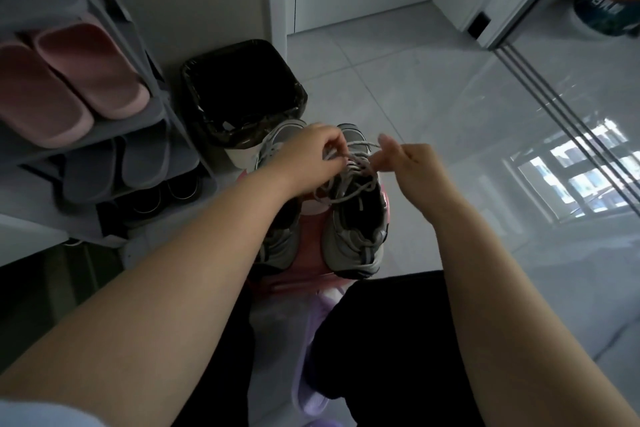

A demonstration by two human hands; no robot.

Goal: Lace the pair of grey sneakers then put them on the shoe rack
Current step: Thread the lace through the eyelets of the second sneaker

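Though behind the sneakers, bin beside rack.

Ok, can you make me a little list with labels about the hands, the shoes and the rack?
left hand: pinches the lace above one sneaker
right hand: holds the lace too, pulling it sideways
grey sneakers: side by side on something pink, not on the rack
lacing: loose loops lie over the shoe's opening
shoe rack: at the person's left
on the rack: pink slippers above, grey slippers below
bin: black-lined, just beyond the sneakers
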